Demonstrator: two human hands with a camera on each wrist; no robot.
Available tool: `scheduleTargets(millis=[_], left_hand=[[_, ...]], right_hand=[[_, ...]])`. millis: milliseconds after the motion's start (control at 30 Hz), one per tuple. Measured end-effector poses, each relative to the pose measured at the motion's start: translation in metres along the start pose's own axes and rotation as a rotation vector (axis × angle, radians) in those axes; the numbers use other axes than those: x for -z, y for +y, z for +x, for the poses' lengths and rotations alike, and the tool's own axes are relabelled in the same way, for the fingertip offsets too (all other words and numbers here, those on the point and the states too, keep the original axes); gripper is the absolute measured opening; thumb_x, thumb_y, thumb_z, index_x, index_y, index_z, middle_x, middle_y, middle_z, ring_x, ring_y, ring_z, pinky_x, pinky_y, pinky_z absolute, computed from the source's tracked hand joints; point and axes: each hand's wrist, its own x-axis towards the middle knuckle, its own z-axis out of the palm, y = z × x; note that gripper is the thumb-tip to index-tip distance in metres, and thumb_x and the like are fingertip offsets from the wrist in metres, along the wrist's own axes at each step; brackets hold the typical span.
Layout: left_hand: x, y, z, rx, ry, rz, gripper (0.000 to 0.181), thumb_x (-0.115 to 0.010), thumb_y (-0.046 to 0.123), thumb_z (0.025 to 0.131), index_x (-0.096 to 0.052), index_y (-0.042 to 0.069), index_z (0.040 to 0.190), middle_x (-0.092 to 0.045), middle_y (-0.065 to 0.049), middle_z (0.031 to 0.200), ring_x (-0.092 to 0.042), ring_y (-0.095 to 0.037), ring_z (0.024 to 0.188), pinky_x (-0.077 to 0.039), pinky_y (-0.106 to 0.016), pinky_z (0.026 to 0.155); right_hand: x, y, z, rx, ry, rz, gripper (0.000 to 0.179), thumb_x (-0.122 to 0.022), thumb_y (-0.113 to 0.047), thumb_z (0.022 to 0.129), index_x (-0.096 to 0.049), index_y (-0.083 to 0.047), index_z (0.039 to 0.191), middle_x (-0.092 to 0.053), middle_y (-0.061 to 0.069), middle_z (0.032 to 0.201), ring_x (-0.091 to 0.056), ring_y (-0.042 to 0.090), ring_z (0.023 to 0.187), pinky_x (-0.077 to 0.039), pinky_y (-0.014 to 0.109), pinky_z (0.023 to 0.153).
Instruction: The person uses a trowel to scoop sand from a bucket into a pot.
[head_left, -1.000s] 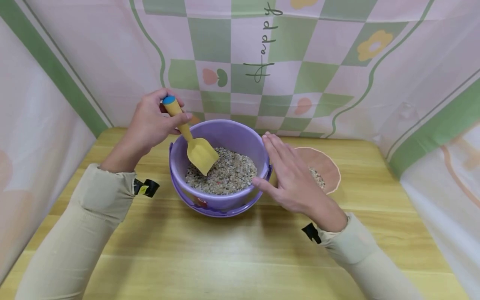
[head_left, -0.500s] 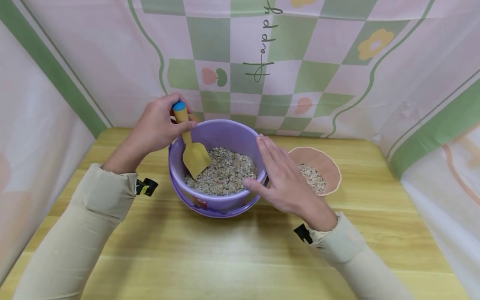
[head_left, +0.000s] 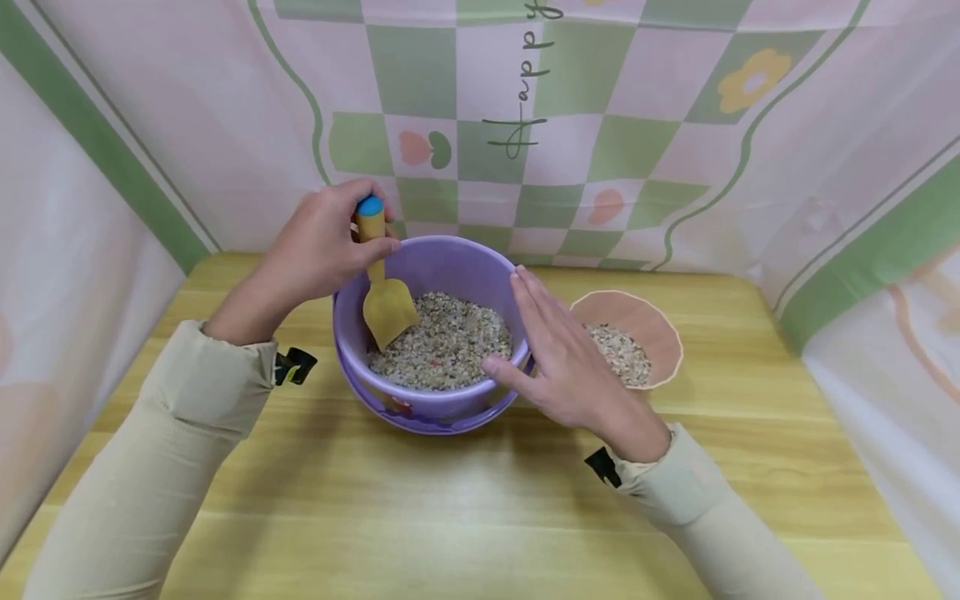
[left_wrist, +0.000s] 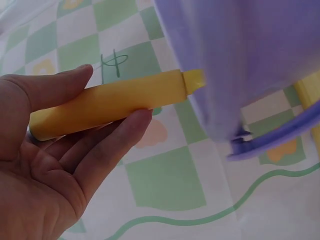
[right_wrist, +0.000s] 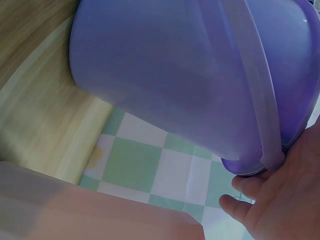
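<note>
My left hand [head_left: 315, 246] holds a yellow toy shovel [head_left: 390, 312] with a blue end cap. Thumb and fingers pinch its round handle [left_wrist: 110, 104] in the left wrist view. Its blade points down inside the left part of a purple bucket [head_left: 461, 258], with the tip at the gravel. Coarse mixed gravel [head_left: 457, 350] covers the bucket's bottom. At the right rim, my right hand [head_left: 566, 367] lies with straight fingers along the outside and the thumb over the front rim. In the right wrist view, fingertips [right_wrist: 232, 202] show beside the rim and handle joint.
A pink scalloped bowl [head_left: 660, 342] with some gravel stands right of the bucket, partly behind my right hand. The bucket's purple carry handle [head_left: 450, 427] hangs down at the front. A wooden table [head_left: 465, 517] bears everything, and a checkered cloth [head_left: 495, 150] hangs behind.
The shovel has gone from a slant over the gravel to more upright, its blade shifted left and lower. My right hand has moved slightly left, so more of the bowl shows.
</note>
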Motion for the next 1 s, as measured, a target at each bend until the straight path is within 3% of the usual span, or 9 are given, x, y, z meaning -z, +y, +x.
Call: scheduleTargets(millis=[300,767,1000], left_hand=[[0.002,0.007,0.001,-0.015,-0.021,0.079,0.017,-0.071,0.011,0.093,-0.058,0.006,0.104,-0.059,-0.011,0.089,-0.052,-0.026,0.071,-0.043,-0.033,0.061],[-0.006,0.002,0.000,0.026,-0.056,0.130,0.021,-0.068,0.011,0.095,-0.054,0.002,0.108,-0.059,-0.014,0.091,-0.057,-0.027,0.075,-0.050,-0.033,0.061],[-0.010,0.005,0.000,0.106,-0.071,0.174,0.024,-0.066,0.013,0.096,-0.051,0.000,0.110,-0.058,-0.013,0.093,-0.059,-0.027,0.076,-0.052,-0.033,0.062]], right_hand=[[-0.001,-0.001,0.000,-0.015,-0.006,-0.001,0.093,-0.042,-0.065,0.097,0.000,-0.009,0.159,0.003,0.006,0.166,-0.005,0.023,0.152,-0.014,0.047,0.124],[-0.001,-0.001,-0.002,-0.028,0.006,-0.012,0.094,-0.044,-0.065,0.097,-0.004,-0.007,0.159,0.000,0.007,0.166,-0.008,0.025,0.152,-0.016,0.047,0.124],[-0.002,0.000,-0.002,-0.019,0.013,-0.001,0.093,-0.044,-0.065,0.097,-0.004,-0.008,0.159,0.000,0.007,0.166,-0.008,0.026,0.152,-0.017,0.050,0.124]])
